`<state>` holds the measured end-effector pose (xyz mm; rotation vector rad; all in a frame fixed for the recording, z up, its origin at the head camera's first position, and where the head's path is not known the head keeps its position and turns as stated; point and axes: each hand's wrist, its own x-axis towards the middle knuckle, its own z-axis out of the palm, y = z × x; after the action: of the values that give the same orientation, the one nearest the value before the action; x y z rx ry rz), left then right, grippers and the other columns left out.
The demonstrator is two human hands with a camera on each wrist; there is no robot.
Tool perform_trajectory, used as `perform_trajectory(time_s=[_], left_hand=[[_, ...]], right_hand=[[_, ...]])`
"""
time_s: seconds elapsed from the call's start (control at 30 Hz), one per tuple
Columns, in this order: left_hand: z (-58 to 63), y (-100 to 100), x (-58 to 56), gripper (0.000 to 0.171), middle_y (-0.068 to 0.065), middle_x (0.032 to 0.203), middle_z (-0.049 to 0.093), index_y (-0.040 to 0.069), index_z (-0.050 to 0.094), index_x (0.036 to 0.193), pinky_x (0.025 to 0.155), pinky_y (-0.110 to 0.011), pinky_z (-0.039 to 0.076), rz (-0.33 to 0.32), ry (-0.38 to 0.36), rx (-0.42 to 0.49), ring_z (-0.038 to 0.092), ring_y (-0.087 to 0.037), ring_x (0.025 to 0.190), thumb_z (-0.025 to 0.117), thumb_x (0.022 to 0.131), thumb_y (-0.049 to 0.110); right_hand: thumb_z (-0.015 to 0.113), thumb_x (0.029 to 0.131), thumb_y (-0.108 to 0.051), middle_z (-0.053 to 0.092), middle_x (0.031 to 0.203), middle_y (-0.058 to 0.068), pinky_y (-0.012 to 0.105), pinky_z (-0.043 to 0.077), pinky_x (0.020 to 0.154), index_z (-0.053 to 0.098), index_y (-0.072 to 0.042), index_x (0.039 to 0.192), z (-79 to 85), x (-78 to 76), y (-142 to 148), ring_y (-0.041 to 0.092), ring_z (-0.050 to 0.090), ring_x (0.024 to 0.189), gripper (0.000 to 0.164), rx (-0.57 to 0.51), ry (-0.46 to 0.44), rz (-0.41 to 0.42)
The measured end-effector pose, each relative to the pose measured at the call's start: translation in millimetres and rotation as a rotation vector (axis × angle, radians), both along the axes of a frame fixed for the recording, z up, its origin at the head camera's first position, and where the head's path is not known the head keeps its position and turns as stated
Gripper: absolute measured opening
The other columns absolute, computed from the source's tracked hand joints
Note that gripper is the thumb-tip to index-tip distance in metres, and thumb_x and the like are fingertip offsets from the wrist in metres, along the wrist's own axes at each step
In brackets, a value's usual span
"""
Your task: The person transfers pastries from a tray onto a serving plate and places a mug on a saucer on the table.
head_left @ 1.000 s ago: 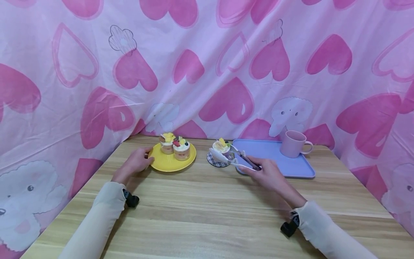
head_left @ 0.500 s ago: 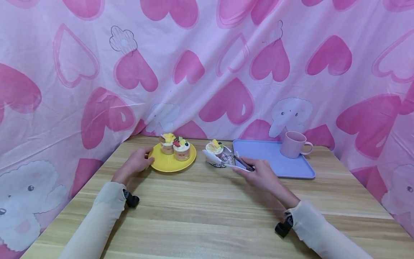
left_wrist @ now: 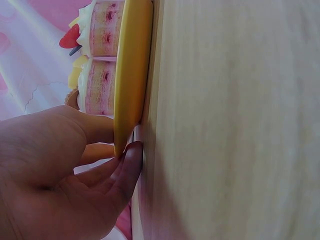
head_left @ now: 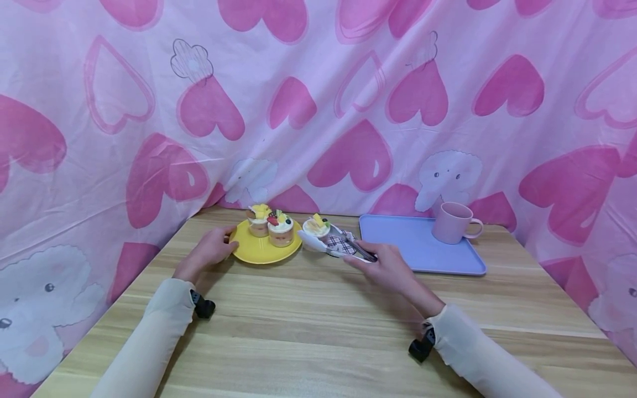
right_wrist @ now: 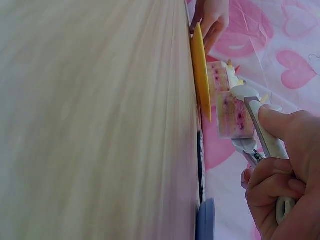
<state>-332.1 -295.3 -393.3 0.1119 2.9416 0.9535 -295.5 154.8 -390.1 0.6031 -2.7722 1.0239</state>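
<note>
One strawberry-topped dessert cup and one dessert cup with yellow fruit on top stand upright, close together, on a round yellow plate; the strawberry-topped one is nearer the viewer. The left hand pinches the plate's left rim, with one digit on its upper face and another tucked under the edge.

The right hand has its fingers curled round a pair of white and grey tongs, whose tips clasp a third layered dessert cup from both sides. That cup is upright and raised above the wooden table, near the plate's right rim; whether it touches the plate I cannot tell.

Partly hidden beneath the tongs, a black-and-white checked coaster lies on the table between the plate and a blue rectangular tray. A pink mug stands upright on the tray's right side. Behind everything hangs pink heart-patterned cloth.
</note>
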Motion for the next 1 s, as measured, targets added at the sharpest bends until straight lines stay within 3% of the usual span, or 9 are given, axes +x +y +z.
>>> perform_trajectory(time_s=[0.3,0.57,0.8,1.0], left_hand=[[0.2,0.1,-0.1,0.064,-0.038,0.159,0.047,-0.012,0.035,0.162,0.119,-0.059,0.049,-0.013,0.015,-0.009,0.054,-0.050,0.143,0.058,0.108,0.012],[0.1,0.7,0.1,0.065,-0.037,0.162,0.044,-0.011,0.032,0.164,0.121,-0.058,0.048,-0.006,-0.002,0.002,0.053,-0.048,0.146,0.057,0.109,0.013],[1.8,1.2,1.8,0.065,-0.037,0.160,0.046,-0.011,0.032,0.163,0.120,-0.058,0.049,-0.007,0.000,0.003,0.055,-0.047,0.144,0.057,0.109,0.013],[3.3,1.2,2.9,0.065,-0.037,0.161,0.045,-0.010,0.031,0.164,0.120,-0.058,0.048,0.001,-0.012,0.004,0.054,-0.046,0.144,0.056,0.109,0.013]], right_hand=[[0.078,0.094,-0.061,0.074,0.112,0.016,0.028,0.045,0.058,0.065,-0.012,0.150,-1.0,0.7,-15.3,0.017,0.053,0.070,0.076,-0.019,-0.009,0.023],[0.077,0.094,-0.063,0.074,0.114,0.013,0.029,0.049,0.067,0.065,-0.017,0.152,-1.8,0.7,-22.4,0.020,0.060,0.086,0.075,-0.022,-0.051,0.010],[0.079,0.093,-0.060,0.076,0.109,0.013,0.027,0.051,0.060,0.066,-0.017,0.150,-3.1,3.4,-27.1,0.017,0.062,0.078,0.073,-0.043,-0.048,0.028],[0.080,0.093,-0.060,0.076,0.122,0.014,0.028,0.048,0.065,0.067,-0.019,0.150,-1.3,8.3,-34.9,0.020,0.062,0.089,0.071,-0.036,-0.049,0.043]])
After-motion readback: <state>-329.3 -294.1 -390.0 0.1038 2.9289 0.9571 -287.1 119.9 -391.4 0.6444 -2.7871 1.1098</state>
